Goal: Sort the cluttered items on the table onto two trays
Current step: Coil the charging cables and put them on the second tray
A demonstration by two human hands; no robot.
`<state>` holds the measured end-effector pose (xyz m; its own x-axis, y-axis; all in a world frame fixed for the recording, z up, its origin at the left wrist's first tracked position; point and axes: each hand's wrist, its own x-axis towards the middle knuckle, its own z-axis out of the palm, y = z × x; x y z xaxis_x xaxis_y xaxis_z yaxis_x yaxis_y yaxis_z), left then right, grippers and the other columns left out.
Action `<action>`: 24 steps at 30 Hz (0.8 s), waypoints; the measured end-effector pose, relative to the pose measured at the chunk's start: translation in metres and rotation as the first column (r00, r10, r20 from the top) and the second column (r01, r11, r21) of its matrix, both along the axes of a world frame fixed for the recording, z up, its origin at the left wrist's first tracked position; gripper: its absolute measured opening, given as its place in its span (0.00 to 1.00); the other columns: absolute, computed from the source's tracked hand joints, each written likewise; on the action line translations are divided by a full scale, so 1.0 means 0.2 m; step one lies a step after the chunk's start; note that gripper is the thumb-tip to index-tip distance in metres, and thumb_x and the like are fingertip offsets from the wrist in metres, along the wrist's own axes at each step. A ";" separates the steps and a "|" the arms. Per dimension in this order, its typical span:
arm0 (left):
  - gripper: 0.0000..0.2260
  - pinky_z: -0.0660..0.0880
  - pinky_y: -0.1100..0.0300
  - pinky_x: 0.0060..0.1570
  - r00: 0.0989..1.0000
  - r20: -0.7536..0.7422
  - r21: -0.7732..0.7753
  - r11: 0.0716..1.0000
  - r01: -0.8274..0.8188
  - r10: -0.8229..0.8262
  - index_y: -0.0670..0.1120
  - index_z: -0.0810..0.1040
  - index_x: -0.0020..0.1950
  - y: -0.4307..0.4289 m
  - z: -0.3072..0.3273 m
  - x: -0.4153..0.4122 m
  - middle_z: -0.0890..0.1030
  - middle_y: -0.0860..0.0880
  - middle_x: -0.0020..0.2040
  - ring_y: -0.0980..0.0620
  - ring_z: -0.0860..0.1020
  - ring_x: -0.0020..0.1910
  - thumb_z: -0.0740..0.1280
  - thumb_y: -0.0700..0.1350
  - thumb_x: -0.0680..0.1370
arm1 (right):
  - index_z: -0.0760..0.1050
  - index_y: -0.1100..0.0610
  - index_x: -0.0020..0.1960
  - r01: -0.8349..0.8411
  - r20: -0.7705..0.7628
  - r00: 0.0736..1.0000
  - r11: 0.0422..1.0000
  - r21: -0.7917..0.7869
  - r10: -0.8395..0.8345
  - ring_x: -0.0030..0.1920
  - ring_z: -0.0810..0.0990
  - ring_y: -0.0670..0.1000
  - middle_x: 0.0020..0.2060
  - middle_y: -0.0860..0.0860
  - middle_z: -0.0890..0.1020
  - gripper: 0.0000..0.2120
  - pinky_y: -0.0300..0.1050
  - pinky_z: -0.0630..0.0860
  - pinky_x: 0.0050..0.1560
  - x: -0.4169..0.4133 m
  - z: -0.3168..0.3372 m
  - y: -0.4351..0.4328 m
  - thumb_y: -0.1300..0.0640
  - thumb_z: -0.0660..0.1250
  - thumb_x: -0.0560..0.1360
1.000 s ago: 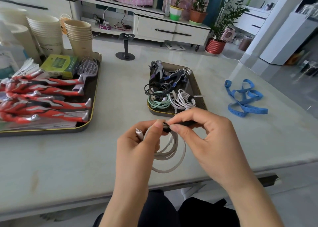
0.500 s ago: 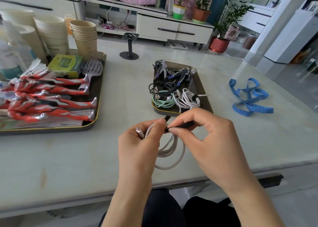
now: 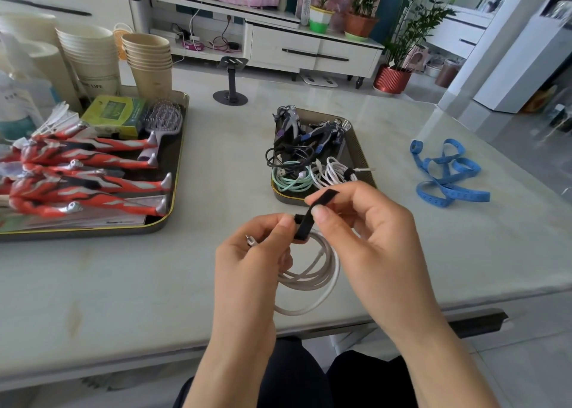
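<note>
A coiled white cable (image 3: 312, 271) hangs over the table's near edge, gripped by my left hand (image 3: 253, 252) at the top of the coil, its plug sticking out by my fingers. My right hand (image 3: 368, 234) pinches the cable's black strap (image 3: 309, 214), which stands pulled out and up from the coil. Behind my hands sits the small dark tray (image 3: 360, 150) with several coiled cables and dark figures. The large tray (image 3: 178, 160) at left holds red-and-silver figures (image 3: 93, 187), a green box (image 3: 116, 116) and a hairbrush (image 3: 162, 119).
A blue measuring tape (image 3: 445, 172) lies loose on the table to the right. Stacks of paper cups (image 3: 148, 60) stand behind the large tray. A black phone stand (image 3: 230, 82) is at the table's far side. Cabinets and potted plants are beyond.
My right hand has pulled the black strap loose from the coil and lifted it upward; before, both hands pinched it close against the cable. The view shifted slightly.
</note>
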<state>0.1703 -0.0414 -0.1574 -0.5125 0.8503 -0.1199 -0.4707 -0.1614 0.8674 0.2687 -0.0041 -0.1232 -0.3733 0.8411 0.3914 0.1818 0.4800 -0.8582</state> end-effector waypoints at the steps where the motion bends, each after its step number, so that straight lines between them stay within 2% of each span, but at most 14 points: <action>1: 0.14 0.63 0.60 0.33 1.000 0.009 0.002 1.000 -0.003 0.003 0.46 0.82 0.30 0.00 0.00 0.00 0.75 0.43 0.33 0.55 0.66 0.27 0.66 0.39 0.75 | 0.78 0.51 0.44 -0.020 -0.003 1.000 1.000 -0.007 0.020 0.41 0.79 0.42 0.37 0.43 0.81 0.06 0.29 0.72 0.43 0.00 0.00 0.00 0.60 0.64 0.73; 9: 0.14 0.61 0.60 0.33 0.999 0.044 -0.017 1.000 -0.005 0.006 0.45 0.82 0.30 0.00 0.00 -0.01 0.72 0.43 0.33 0.55 0.65 0.27 0.66 0.38 0.75 | 0.76 0.55 0.46 -0.083 0.020 0.996 0.996 0.021 0.083 0.44 0.80 0.46 0.39 0.47 0.81 0.05 0.31 0.73 0.45 0.01 -0.01 -0.01 0.61 0.62 0.74; 13: 0.15 0.61 0.62 0.32 0.994 0.111 -0.034 0.999 0.014 -0.010 0.44 0.82 0.29 0.00 0.00 -0.01 0.73 0.44 0.32 0.56 0.64 0.25 0.64 0.36 0.76 | 0.76 0.55 0.46 -0.107 0.081 0.991 0.993 0.046 0.103 0.46 0.81 0.48 0.40 0.48 0.83 0.04 0.37 0.75 0.48 0.01 -0.02 0.00 0.61 0.62 0.75; 17: 0.11 0.60 0.63 0.30 0.981 0.189 -0.040 0.998 0.040 -0.031 0.40 0.79 0.35 0.00 0.00 -0.02 0.74 0.46 0.32 0.56 0.63 0.25 0.63 0.35 0.75 | 0.76 0.56 0.46 -0.084 0.148 0.987 0.986 0.142 0.063 0.46 0.81 0.45 0.40 0.46 0.82 0.05 0.34 0.74 0.48 0.00 -0.03 0.00 0.61 0.62 0.75; 21: 0.18 0.61 0.64 0.28 0.958 0.275 -0.023 0.996 0.086 -0.076 0.45 0.79 0.26 0.00 0.01 -0.03 0.74 0.49 0.27 0.56 0.63 0.24 0.61 0.40 0.75 | 0.76 0.57 0.46 -0.077 0.166 0.985 0.981 0.178 0.047 0.45 0.80 0.42 0.39 0.46 0.83 0.04 0.29 0.72 0.47 -0.01 -0.04 0.01 0.63 0.63 0.75; 24: 0.16 0.60 0.63 0.29 0.966 0.252 -0.050 0.996 0.077 -0.062 0.45 0.80 0.28 0.01 0.01 -0.03 0.75 0.49 0.29 0.56 0.63 0.25 0.63 0.39 0.75 | 0.76 0.57 0.46 -0.080 0.159 0.986 0.982 0.172 0.052 0.44 0.81 0.41 0.39 0.45 0.83 0.04 0.29 0.72 0.47 -0.01 -0.04 0.02 0.63 0.63 0.75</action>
